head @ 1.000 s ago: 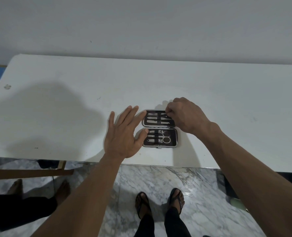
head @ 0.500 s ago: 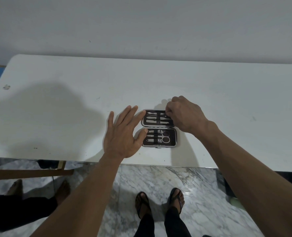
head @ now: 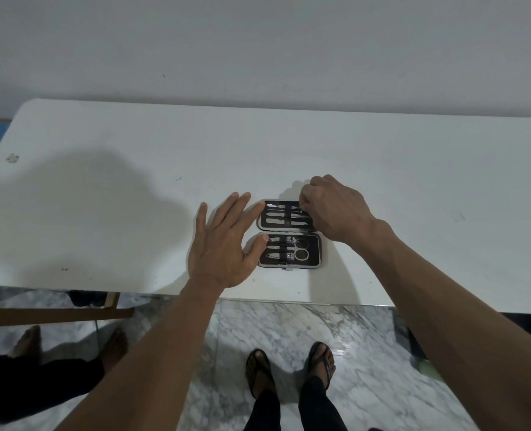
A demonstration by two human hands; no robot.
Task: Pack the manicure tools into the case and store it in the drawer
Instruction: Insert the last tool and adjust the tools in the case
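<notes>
tabletop [head: 133, 188] white matt smooth | case [head: 313, 262] dark matt lining, grey rim | tools [head: 281, 256] shiny metal | floor [head: 289, 331] glossy marble
</notes>
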